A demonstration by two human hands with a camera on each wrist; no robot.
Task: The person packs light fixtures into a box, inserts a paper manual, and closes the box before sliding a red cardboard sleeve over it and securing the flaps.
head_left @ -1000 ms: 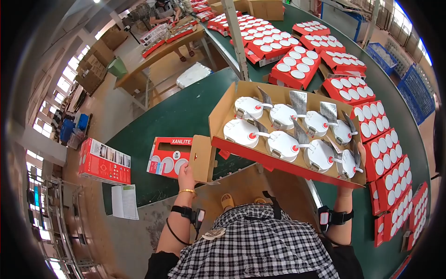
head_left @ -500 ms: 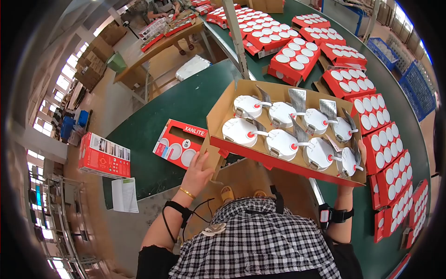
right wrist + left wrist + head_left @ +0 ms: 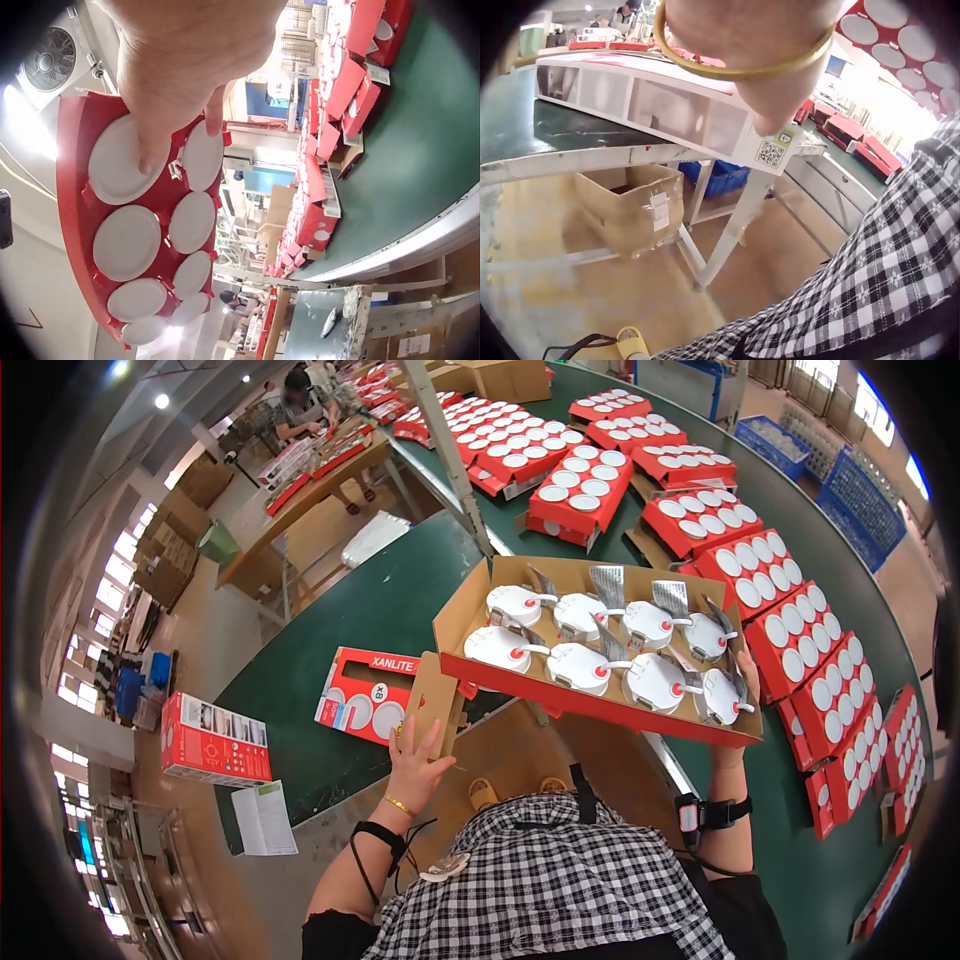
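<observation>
My right hand (image 3: 748,675) grips the right end of a red cardboard tray (image 3: 600,698), holding it tilted in the air. Several white downlights (image 3: 576,666), backs up, sit inside with cables and silver labels showing. The right wrist view shows the tray's red underside (image 3: 75,217), round white lamp faces (image 3: 126,244) set in it, and fingers (image 3: 154,154) against them. Spread fingers of my left hand (image 3: 412,772) touch the brown flap of a red XANLITE box (image 3: 345,695) on the green table. In the left wrist view, the thumb (image 3: 769,124) lies at that box's printed side (image 3: 667,112).
A second red box (image 3: 215,740) stands left, beside a white paper sheet (image 3: 265,818). Filled red trays (image 3: 758,575) line the green bench (image 3: 770,840) at right. A metal post (image 3: 445,455) rises behind the held tray. Below the table sits an open carton (image 3: 634,206).
The XANLITE box swung askew, then turned back, with my left hand shifting onto its flap and spreading its fingers. My right hand keeps holding the tray. The head view has turned slightly.
</observation>
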